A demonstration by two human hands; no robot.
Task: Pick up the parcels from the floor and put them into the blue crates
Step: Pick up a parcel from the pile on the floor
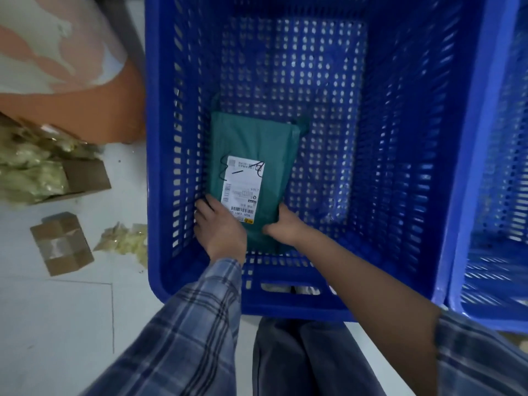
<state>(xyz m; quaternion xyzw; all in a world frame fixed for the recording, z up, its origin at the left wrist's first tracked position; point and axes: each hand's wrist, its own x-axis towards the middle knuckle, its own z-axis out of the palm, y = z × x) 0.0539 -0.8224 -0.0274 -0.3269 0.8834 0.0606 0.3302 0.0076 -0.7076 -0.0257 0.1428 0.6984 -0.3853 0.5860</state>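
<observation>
Green parcel (251, 155) between hands (251, 224)

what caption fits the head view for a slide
Both hands, left hand and right hand, set a green parcel with a white shipping label into a blue crate.

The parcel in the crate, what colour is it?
Green, with a white label; the head view shows the parcel best.

The green plastic mailer parcel (251, 155) lies in the big blue perforated plastic crate (400, 167), toward its left near corner. My left hand (221, 227) and right hand (284, 227) sit at the parcel's near end. A second blue crate (491, 224) stands right of the first; a small taped cardboard box (61, 242) lies left.
</observation>
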